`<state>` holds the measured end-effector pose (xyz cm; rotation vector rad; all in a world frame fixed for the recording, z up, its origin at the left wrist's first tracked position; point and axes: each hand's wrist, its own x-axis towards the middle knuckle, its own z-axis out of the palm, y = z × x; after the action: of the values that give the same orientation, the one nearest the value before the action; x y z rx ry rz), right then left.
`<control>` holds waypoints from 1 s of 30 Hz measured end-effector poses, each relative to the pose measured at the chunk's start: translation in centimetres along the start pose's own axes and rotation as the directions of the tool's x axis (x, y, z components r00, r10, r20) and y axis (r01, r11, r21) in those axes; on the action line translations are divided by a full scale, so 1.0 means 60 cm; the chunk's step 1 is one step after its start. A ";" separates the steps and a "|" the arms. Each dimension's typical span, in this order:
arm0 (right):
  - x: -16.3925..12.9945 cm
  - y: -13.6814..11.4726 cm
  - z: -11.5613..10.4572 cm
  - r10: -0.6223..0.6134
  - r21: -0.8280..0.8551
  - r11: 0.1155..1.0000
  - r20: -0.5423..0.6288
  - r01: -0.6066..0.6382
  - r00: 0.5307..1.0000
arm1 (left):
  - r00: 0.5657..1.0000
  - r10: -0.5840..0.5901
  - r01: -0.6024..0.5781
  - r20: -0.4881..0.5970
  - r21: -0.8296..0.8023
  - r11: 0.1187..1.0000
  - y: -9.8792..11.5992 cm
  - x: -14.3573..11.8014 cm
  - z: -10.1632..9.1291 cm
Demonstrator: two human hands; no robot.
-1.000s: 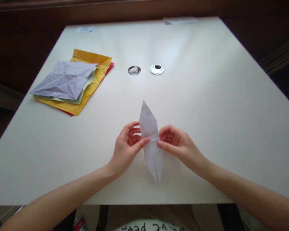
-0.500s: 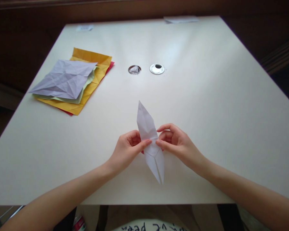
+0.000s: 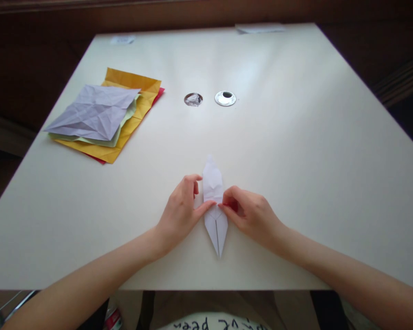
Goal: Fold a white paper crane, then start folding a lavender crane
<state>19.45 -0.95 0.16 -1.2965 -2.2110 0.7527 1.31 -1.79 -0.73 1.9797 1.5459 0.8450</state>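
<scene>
A white sheet of folded origami paper (image 3: 213, 178) lies on the table in front of me, long and narrow, its single point facing away. Its near end is split down the middle into two slim points. My left hand (image 3: 179, 211) grips it from the left: the thumb presses on its middle and the bent index finger reaches the left edge. From the other side, my right hand (image 3: 253, 208) pinches the right edge near the middle, with thumb and curled index finger close together. The two thumb tips almost meet on the paper.
Creased paper sheets are stacked at the left, a lilac sheet (image 3: 94, 112) on top of green, yellow and red ones. Two round holes, one with a silver grommet (image 3: 225, 98), sit in the white table (image 3: 313, 160). A white paper piece (image 3: 259, 28) lies at the far edge.
The folded paper has come down onto the table and turned straighter, pointing away from me. My left index finger has come out from behind it; my right fingers have curled in closer.
</scene>
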 end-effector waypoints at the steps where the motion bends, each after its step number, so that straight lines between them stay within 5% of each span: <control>1: 0.001 0.003 0.002 -0.067 -0.041 0.997 -0.011 0.066 0.998 | 0.996 0.082 -0.083 0.018 0.051 0.995 -0.002 0.000 0.001; 5: 0.006 0.012 0.004 -0.307 -0.144 0.943 -0.044 0.298 0.951 | 0.938 0.336 -0.344 0.082 0.122 0.931 -0.003 0.003 0.001; 8: 0.010 0.018 0.000 -0.372 -0.175 0.916 -0.037 0.360 0.927 | 0.919 0.386 -0.394 0.080 0.163 0.904 -0.003 0.005 -0.002; 13: 0.016 0.028 -0.010 -0.357 -0.247 0.907 -0.018 0.342 0.934 | 0.924 0.364 -0.382 0.116 0.259 0.887 -0.011 0.007 -0.007; 24: 0.025 0.043 -0.017 -0.208 -0.374 0.885 0.216 0.278 0.954 | 0.920 0.251 -0.353 0.302 0.360 0.864 -0.025 0.030 -0.022; 30: 0.027 0.044 -0.010 -0.255 -0.327 0.902 0.120 0.281 0.959 | 0.878 0.424 -0.476 0.223 0.318 0.820 -0.029 0.027 -0.013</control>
<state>20.79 1.69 -0.94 -1.0882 -2.5971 0.3247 -0.18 0.22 -1.12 2.6868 1.2275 0.5904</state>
